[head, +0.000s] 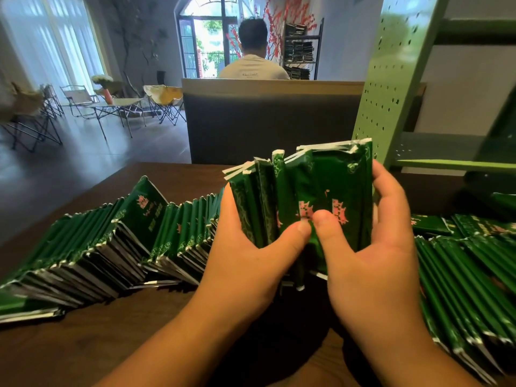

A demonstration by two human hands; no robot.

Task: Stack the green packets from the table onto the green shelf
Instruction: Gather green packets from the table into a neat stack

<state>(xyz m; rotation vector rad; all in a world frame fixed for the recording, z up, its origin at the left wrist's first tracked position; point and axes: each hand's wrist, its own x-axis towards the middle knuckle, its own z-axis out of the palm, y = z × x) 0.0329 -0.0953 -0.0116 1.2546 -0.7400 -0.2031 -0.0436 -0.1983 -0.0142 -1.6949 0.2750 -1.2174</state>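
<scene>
head view: only one camera, looking down over the table edge
left hand (251, 255): curled round the left side of the bundle, thumb across its front, fingers hidden behind
right hand (374, 247): curled round the right side of the bundle, thumb on the front, touching the left thumb tip; fingertips wrap over the right edge
bundle (307, 191): a bunch of green packets, upright, squeezed between both hands, held above the table; top edges uneven, the left ones fanned out and lower, white seal strips showing; pink mark on the front packet
left row (117, 241): long row of green packets on the table, leaning over like tipped dominoes, runs from the bottom left corner up to just behind the left hand; one packet sticks up taller near the middle
right row (460, 286): more green packets on the table, leaning, from beside the right hand out to the right frame edge
table (111, 344): dark wood, bare patch in front of the left row
shelf (391, 88): green perforated metal upright at the right, just behind the bundle's top right corner; green ledge runs right from it, what sits on it I cannot tell
background: a person (252, 60) seated with back turned, behind a grey partition (265, 121); dark rack (301, 51) beside them; folding chairs (78, 101) at left
</scene>
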